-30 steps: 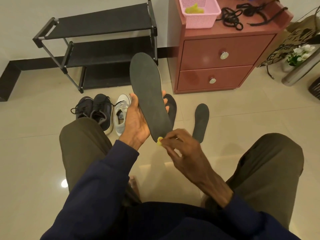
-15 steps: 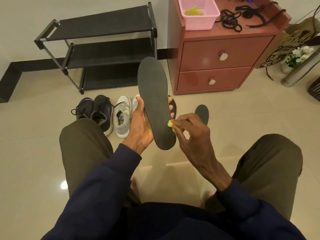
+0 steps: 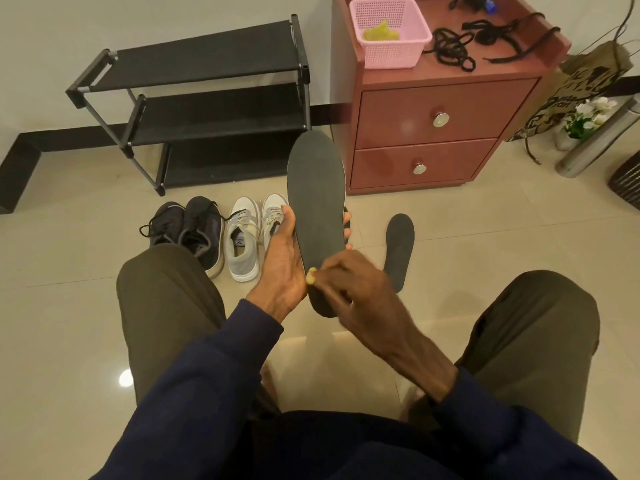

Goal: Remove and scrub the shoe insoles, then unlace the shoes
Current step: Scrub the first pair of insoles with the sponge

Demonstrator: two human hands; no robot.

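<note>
My left hand [image 3: 282, 268] grips a long dark grey insole [image 3: 317, 206] by its lower half and holds it upright between my knees. My right hand [image 3: 349, 289] presses a small yellow scrubber [image 3: 311, 274] against the insole's heel end, its fingers pinched on it. A second dark insole [image 3: 399, 249] lies on the floor to the right. On the floor behind my left hand stand a pair of black sneakers [image 3: 194, 226] with laces in and a pair of white-grey sneakers [image 3: 249, 233]. Loose black laces [image 3: 453, 50] lie on the red cabinet.
A red two-drawer cabinet [image 3: 429, 133] stands ahead right, with a pink basket [image 3: 391, 36] holding something yellow. A black shoe rack [image 3: 204, 102] stands against the wall at left. A paper bag [image 3: 581, 84], white flowers [image 3: 588, 116] and a metal cylinder sit at far right.
My right hand has rubbed the yellow scrubber along the insole's heel end: up its right edge, then back down and across to its left edge. The insole has shifted right.
</note>
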